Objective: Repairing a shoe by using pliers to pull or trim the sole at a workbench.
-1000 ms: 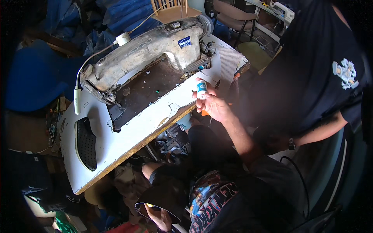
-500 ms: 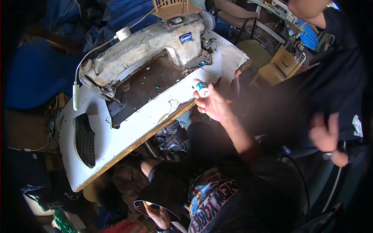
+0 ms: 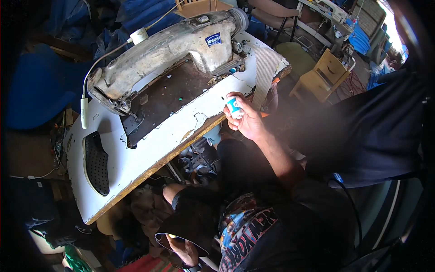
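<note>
My right hand (image 3: 247,119) is closed round a small white bottle (image 3: 234,107) with a teal label, held just above the front edge of a worn white table (image 3: 115,199). Low in the view, my left hand (image 3: 183,249) grips a black item (image 3: 186,220) with a pale rim; its exact kind is unclear. An old, grimy sewing machine (image 3: 149,59) is mounted in the table, and a white cylinder on a cord (image 3: 84,113) hangs at its left end. A black perforated slip-on shoe (image 3: 95,165) lies on the tabletop's left part.
A co-worker in dark clothes (image 3: 371,131) stands close on the right. Behind are a wooden chair (image 3: 324,72), another machine bench (image 3: 331,18) and blue bundles (image 3: 140,18). A dark cable (image 3: 351,201) runs down near my right arm.
The co-worker has shifted and turned, their hand leaving view and uncovering more background at upper right. The bottle in my right hand has tilted a little, with my fingers wrapped further round it.
</note>
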The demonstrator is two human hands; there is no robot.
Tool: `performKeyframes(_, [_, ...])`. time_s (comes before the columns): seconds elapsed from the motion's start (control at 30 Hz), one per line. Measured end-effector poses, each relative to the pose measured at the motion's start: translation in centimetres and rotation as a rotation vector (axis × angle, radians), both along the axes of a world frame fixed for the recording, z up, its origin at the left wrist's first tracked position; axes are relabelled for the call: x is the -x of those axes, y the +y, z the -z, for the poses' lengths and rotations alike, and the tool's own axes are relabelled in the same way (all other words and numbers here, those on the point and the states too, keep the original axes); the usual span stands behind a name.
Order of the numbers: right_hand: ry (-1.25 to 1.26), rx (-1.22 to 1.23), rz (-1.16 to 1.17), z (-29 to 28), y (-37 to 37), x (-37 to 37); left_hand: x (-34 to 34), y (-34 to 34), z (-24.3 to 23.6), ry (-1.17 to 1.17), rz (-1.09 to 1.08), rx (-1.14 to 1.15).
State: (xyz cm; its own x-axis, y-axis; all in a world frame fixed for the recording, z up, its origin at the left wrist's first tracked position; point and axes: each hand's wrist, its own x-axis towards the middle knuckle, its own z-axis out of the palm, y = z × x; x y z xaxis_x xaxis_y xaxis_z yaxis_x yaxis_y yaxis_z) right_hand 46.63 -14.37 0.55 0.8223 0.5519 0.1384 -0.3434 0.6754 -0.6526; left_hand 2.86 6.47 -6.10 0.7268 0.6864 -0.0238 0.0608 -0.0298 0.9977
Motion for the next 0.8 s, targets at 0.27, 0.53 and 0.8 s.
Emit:
performKeyframes(0.27, [0.012,-0.012,0.026,0.2,0.0,0.2,0.7,0.2,0.8,0.077,-0.083,0.014])
performKeyframes(0.53, [0.028,-0.026,0.024,0.3,-0.2,0.3,0.7,0.5,0.4,0.162,-0.045,-0.091])
performKeyframes(0.8, [-0.443,0.576,0.013,2.3,-1.1,4.5,4.0,2.4,2.1,0.378,0.047,-0.136])
